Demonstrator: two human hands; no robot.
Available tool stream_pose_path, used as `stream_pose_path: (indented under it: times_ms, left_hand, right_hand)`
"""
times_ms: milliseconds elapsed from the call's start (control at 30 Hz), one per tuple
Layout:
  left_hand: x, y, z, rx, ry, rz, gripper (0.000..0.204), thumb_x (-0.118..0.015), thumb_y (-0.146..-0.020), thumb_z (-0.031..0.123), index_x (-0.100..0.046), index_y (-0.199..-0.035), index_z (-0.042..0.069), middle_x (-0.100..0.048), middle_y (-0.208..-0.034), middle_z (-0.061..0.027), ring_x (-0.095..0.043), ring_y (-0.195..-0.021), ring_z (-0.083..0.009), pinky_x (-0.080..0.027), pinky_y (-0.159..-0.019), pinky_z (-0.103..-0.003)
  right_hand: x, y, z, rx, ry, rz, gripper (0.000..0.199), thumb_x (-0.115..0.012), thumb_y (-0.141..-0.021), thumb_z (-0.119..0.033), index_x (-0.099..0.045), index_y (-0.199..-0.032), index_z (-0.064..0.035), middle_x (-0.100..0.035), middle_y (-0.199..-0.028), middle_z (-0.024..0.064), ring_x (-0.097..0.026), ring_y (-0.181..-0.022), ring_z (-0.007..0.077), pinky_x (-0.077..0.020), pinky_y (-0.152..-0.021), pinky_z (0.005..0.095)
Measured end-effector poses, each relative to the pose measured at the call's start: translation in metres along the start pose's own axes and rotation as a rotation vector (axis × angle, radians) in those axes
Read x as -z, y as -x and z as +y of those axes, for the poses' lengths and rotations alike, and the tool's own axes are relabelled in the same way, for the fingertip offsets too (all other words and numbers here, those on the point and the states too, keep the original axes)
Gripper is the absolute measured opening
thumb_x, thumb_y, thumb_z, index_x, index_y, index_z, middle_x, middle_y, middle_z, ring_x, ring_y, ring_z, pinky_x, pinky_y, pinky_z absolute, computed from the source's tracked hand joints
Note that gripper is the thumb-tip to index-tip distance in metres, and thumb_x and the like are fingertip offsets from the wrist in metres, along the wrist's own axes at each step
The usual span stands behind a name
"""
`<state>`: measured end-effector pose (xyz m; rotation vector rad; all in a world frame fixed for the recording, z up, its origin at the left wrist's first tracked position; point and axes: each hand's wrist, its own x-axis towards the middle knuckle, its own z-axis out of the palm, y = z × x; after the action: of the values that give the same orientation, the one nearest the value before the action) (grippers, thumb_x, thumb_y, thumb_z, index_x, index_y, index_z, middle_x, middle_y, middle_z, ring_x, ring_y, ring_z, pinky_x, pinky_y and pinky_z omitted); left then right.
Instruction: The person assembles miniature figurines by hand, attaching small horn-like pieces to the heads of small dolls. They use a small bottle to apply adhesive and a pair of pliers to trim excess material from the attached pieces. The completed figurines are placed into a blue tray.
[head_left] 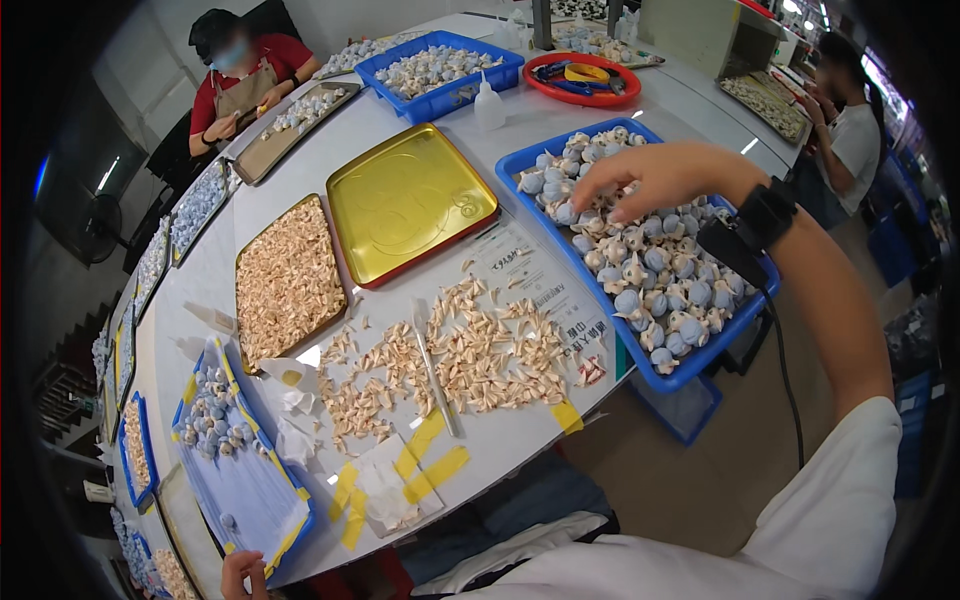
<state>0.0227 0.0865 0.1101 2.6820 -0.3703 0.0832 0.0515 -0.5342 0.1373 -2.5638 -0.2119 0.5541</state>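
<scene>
Worktable [300,170], long, pale and curved by the lens, fills the view, with a dark wall and a fan at far left and a brown floor below its near edge. Along the left rim lie narrow trays of small pieces, orange and blue-grey. Left hand [243,572] shows only at the bottom edge, fingers curled on the corner of a flat blue tray [250,490] that holds a cluster of blue-grey pieces at its far end; whether it grips the tray I cannot tell. Just right of it sit torn paper, a clear sheet and yellow tape strips [430,460] near the table's near edge. Behind them a brown tray [288,280] is full of orange pieces, and loose orange pieces [470,355] spread over the bare table around a thin tool [435,370]. A gold tray [408,200] lies empty just beyond, touching a printed sheet. Further right a blue bin [690,370] overhangs the table edge, heaped with blue-grey and cream pieces [650,280]. Right hand [650,180] reaches over the bin's far half, fingers spread and bent down, tips touching the pieces, not closed on any. A black band and cable sit on that wrist. Across the table a person in red works at a tray; another stands at far right. Open floor lies beside the bin.
</scene>
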Motion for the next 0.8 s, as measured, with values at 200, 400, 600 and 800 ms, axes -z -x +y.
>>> stream_pose_path:
  times_ms: [200, 400, 600, 800]
  left_hand:
    - [-0.006, -0.005, 0.003, -0.043, 0.04, -0.006, 0.014, -0.053, -0.087, 0.004, -0.06, -0.095, -0.005, -0.061, -0.089, -0.0116, -0.058, -0.08, -0.0194, -0.048, -0.072, -0.029]
    - [-0.008, -0.009, 0.004, -0.039, 0.032, -0.017, 0.014, -0.053, -0.087, 0.004, -0.059, -0.095, -0.005, -0.061, -0.088, -0.0115, -0.058, -0.081, -0.0198, -0.047, -0.072, -0.03]
    - [-0.006, -0.009, 0.013, -0.046, 0.022, -0.018, 0.015, -0.053, -0.088, 0.007, -0.059, -0.094, -0.005, -0.061, -0.087, -0.0113, -0.058, -0.08, -0.02, -0.047, -0.072, -0.03]
    - [0.0, 0.002, 0.009, 0.016, 0.003, 0.009, 0.015, -0.053, -0.088, 0.008, -0.06, -0.093, -0.005, -0.061, -0.087, -0.0115, -0.058, -0.081, -0.0205, -0.047, -0.073, -0.03]
  right_hand:
    - [-0.033, 0.046, 0.025, -0.086, 0.158, 0.214, 0.045, -0.055, -0.079, -0.007, -0.049, -0.123, -0.0117, -0.036, -0.135, 0.0106, -0.038, -0.123, 0.027, -0.0361, -0.098, 0.0358]
    - [-0.046, 0.049, 0.044, -0.044, 0.205, 0.473, 0.047, -0.055, -0.081, -0.012, -0.043, -0.126, -0.0092, -0.035, -0.134, 0.013, -0.04, -0.121, 0.0282, -0.0372, -0.097, 0.0359]
    - [-0.029, 0.023, 0.036, -0.01, 0.17, 0.325, 0.055, -0.053, -0.083, -0.013, -0.033, -0.135, -0.0152, -0.022, -0.143, 0.0158, -0.024, -0.132, 0.0315, -0.0282, -0.104, 0.0383]
    - [-0.044, 0.025, 0.027, -0.091, 0.17, 0.291, 0.051, -0.053, -0.085, -0.02, -0.036, -0.133, -0.0127, -0.026, -0.141, 0.017, -0.029, -0.129, 0.0325, -0.0306, -0.102, 0.0393]
